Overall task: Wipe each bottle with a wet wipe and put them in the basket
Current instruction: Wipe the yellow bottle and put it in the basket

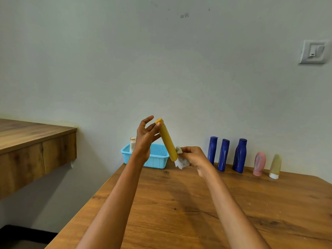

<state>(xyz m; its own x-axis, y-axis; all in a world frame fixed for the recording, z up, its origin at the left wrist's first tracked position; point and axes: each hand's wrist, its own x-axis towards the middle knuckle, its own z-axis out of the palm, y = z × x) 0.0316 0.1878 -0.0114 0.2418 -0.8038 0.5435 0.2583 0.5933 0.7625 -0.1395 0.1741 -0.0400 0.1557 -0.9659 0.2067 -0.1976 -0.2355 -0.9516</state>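
Wooden surface (197, 212) ran to a pale wall. Above it, left hand (145, 139) pinched the tilted yellow bottle (167, 141) near its top; right hand (194, 157) gripped a wet wipe (180, 163) against its lower end. Behind, blue basket (158, 159) held a white bottle (132, 143); five bottles stood rightward.

Lighting: bright, even, diffuse; source outside the view. Shadows: soft, from the forearms onto the wooden table (197, 203), and beneath the shelf (36, 141) at left. Glare: none. Focus: sharp centrally, softer outward. Distortion: wide-angle bowing at edges, wall switch (313, 52) skewed.
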